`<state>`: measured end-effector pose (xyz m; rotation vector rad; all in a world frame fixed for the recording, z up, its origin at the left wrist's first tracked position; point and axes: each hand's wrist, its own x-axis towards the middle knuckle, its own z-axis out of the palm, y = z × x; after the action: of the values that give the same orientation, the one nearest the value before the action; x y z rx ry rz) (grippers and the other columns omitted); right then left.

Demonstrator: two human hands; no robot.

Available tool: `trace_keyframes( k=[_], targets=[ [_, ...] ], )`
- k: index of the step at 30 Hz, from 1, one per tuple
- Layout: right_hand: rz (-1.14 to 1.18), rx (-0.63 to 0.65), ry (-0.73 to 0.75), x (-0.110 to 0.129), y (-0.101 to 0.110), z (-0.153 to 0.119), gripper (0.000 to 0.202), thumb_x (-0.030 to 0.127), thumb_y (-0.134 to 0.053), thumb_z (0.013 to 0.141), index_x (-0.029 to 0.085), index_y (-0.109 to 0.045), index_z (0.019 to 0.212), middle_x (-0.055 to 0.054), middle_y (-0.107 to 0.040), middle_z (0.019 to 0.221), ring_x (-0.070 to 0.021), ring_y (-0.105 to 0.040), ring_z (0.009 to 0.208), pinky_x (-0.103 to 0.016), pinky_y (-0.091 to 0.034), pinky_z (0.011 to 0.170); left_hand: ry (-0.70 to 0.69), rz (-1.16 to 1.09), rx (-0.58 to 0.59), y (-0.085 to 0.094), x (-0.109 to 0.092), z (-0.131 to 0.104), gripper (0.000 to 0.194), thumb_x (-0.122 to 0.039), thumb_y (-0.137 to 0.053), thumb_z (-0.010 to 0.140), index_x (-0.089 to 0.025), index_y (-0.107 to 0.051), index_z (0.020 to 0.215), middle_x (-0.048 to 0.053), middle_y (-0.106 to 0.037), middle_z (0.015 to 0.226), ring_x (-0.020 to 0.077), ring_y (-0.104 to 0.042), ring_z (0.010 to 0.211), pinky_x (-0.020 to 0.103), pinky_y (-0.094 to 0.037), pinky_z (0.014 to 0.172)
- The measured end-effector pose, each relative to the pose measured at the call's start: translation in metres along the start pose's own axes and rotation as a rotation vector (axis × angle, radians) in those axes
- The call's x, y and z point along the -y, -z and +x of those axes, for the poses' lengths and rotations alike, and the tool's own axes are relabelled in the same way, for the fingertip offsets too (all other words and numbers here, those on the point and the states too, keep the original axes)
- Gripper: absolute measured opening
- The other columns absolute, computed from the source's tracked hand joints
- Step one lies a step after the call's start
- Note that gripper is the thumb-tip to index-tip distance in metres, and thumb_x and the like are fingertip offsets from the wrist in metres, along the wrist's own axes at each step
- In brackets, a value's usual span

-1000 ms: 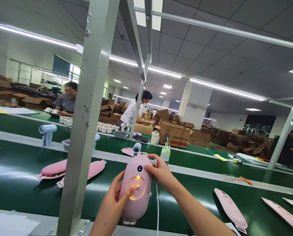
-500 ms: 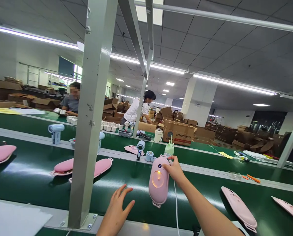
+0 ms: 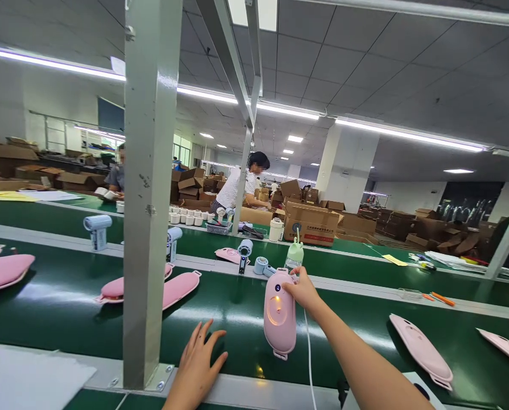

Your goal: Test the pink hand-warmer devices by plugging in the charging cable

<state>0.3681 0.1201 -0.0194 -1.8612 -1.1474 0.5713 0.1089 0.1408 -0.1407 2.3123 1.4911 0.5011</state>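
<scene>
My right hand (image 3: 302, 290) grips a pink oval device (image 3: 279, 330) by its upper end, thumb on its front near a dark round button. An orange light glows in a ring on the device's face. A white cable (image 3: 310, 359) hangs down from near my right fingers; its upper end is hidden behind them. My left hand (image 3: 200, 359) is open, fingers spread, over the near edge of the green belt (image 3: 237, 307), apart from the device. More pink oval pieces lie on the belt, one pink piece (image 3: 421, 348) at the right and another pink piece (image 3: 181, 289) at the left.
A grey metal post (image 3: 146, 228) rises in front of me on the left. Beyond the belt stand a blue handheld fan (image 3: 97, 230), a green-capped bottle (image 3: 295, 254) and a cardboard box (image 3: 312, 221). Orange pens (image 3: 443, 299) lie on the right. A person in white (image 3: 233, 191) works behind.
The view has shifted slightly, moving the post left in the picture. The lit pink device stays in my right hand. My left hand remains open near the belt edge.
</scene>
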Motion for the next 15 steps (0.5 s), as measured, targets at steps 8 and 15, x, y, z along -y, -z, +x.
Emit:
trace_keyframes(
  k=[8,15],
  targets=[
    [0.012,0.012,-0.009,-0.0012,-0.0005,0.0010,0.028,0.028,-0.057,0.092,0.015,-0.056,0.117,-0.007,-0.062,0.107,-0.0168,-0.064,0.084,-0.034,-0.056,0.072,-0.043,-0.026,-0.004,0.0014,-0.0002,-0.0009,0.035,-0.020,-0.052,0.092,-0.016,-0.056,0.126,0.011,-0.029,0.153,0.0323,-0.014,0.144,0.052,-0.028,0.112],
    [-0.009,0.018,-0.042,-0.0014,-0.0010,0.0023,0.030,0.029,-0.057,0.092,0.015,-0.056,0.119,-0.008,-0.061,0.112,-0.0187,-0.063,0.090,-0.037,-0.055,0.076,-0.074,-0.054,-0.027,-0.0037,0.0034,0.0010,0.033,-0.018,-0.050,0.093,-0.014,-0.056,0.125,0.011,-0.029,0.152,0.0321,-0.012,0.145,0.051,-0.025,0.114]
  ],
)
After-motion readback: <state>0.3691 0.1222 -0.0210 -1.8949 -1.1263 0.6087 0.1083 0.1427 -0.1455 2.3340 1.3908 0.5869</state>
